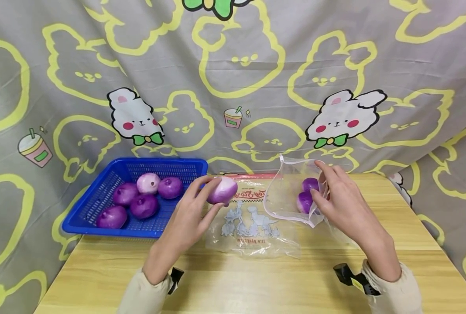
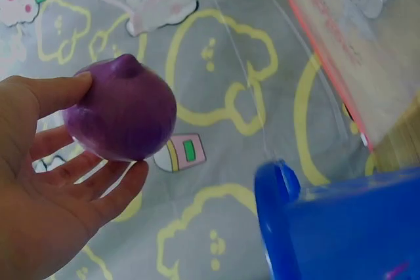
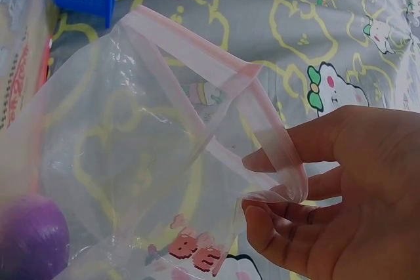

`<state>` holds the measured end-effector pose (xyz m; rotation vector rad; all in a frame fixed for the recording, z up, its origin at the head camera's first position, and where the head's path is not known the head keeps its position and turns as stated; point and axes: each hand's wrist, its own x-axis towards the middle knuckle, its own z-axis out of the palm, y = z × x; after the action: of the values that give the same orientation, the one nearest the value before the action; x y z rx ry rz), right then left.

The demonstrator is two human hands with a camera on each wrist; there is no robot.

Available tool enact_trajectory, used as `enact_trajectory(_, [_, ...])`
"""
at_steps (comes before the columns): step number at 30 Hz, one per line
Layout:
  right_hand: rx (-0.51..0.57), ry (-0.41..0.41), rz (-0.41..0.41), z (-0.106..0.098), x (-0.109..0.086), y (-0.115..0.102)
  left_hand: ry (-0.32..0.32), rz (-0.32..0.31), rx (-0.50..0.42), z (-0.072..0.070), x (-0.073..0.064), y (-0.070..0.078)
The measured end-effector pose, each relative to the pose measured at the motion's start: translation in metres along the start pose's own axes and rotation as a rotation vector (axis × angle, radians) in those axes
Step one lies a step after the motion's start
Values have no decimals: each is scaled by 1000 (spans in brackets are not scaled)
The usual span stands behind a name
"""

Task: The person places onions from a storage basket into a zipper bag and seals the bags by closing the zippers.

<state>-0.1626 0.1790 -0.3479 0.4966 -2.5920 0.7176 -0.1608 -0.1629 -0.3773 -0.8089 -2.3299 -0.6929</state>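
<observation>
A: Which relation is governing this layout?

B: As judged from the head view, the one between the held onion [image 1: 224,191] and the open bag [image 1: 282,187]. You are gripping that onion in your left hand [image 1: 187,213], thumb and fingers curving round it. It is sitting just left of the open bag, apart from it, and the mouth is facing left towards it.

A: And the right hand?

B: Your right hand [image 1: 344,198] is pinching the mouth's right edge, so it is the hand nearer the open bag.

A: Is the onion showing a long axis?

B: Hardly; it is appearing nearly round, though the left wrist view is revealing a blunt tip.

A: What is surrounding the open bag?

B: Two onions [image 1: 305,202] are resting inside it; a flat printed bag [image 1: 252,244] is lying to its left, and farther left a blue basket [image 1: 162,162] is containing five onions [image 1: 144,206].

A: What is escaping view?

B: Your right hand is obscuring the open bag's closed end. The right wrist view is cutting off an onion at its left edge; the left wrist view is cropping the blue basket.
</observation>
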Motion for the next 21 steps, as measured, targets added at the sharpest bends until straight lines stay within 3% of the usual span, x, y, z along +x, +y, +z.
enact_trajectory(12, [3,-7,7,-1,0,1,11,118,-79,15,16,22])
enact_trajectory(21, [3,1,-1,-2,1,1,0,159,-101,29,28,41])
